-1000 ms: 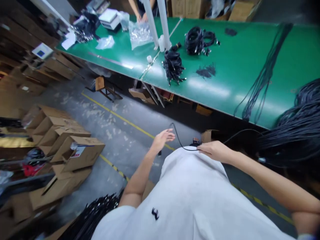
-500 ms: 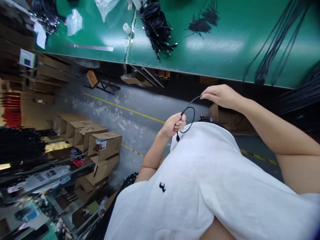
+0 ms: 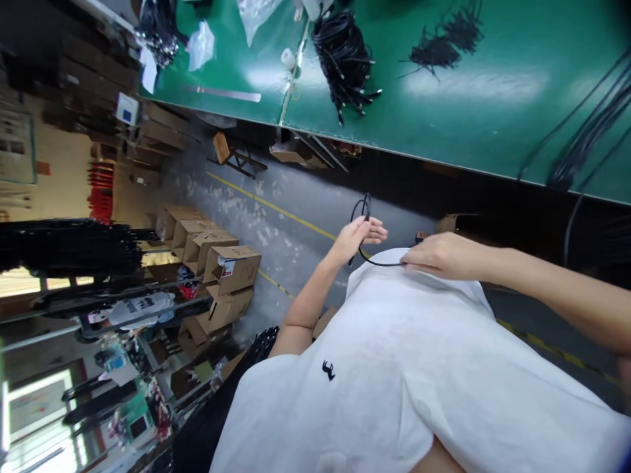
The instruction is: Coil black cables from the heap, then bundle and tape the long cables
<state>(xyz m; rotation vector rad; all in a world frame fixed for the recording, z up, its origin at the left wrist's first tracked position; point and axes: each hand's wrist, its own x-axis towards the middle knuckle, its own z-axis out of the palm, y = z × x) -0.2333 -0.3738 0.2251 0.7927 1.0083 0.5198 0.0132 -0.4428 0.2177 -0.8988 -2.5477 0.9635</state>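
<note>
A thin black cable is wound in loops around my left hand, which is held out in front of my white shirt with the fingers stretched flat. The cable runs on in a curve to my right hand, which pinches it just above the shirt's hem. Both hands hover over the grey floor, below the edge of the green table.
On the green table lie a bundle of black cables, a small pile of black ties, plastic bags and long cables at the right. Open cardboard boxes stand on the floor at left, beside racks of black cables.
My right hand has dropped from near the table edge to the shirt. My left hand has opened from a fist, and the cable loop now sits higher around it. The view has tilted.
</note>
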